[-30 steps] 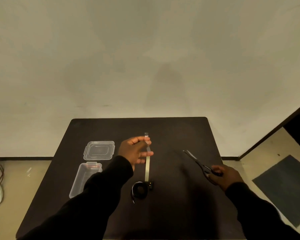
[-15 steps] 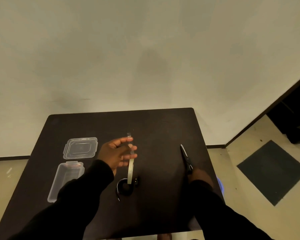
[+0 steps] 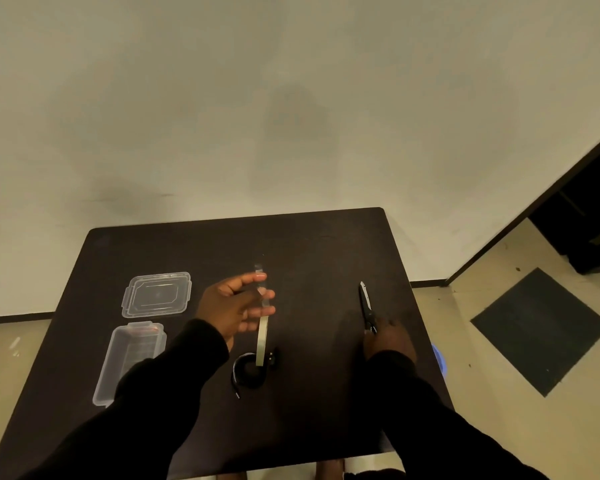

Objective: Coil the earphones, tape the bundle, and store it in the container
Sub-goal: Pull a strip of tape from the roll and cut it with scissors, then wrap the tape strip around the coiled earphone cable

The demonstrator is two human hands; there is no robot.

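My left hand [image 3: 234,306] is raised over the middle of the dark table [image 3: 319,244] and pinches a strip of clear tape [image 3: 262,336] that hangs straight down. Under the strip's lower end lie the black earphones [image 3: 248,370], coiled into a small bundle on the table. My right hand [image 3: 388,339] rests on the table at the right, on the handles of closed black scissors [image 3: 366,304] that lie flat and point away from me. The clear container [image 3: 129,362] stands open at the left, with its lid [image 3: 156,294] lying just beyond it.
A pale wall rises behind the table. On the floor at the right lie a dark mat [image 3: 541,329] and a blue object [image 3: 439,360] by the table's edge. A dark doorway [image 3: 582,230] opens at the far right.
My right hand has lowered the scissors, shut, onto the table at the right. My left hand keeps holding the tape strip above the earphones. The view has swung to the right.
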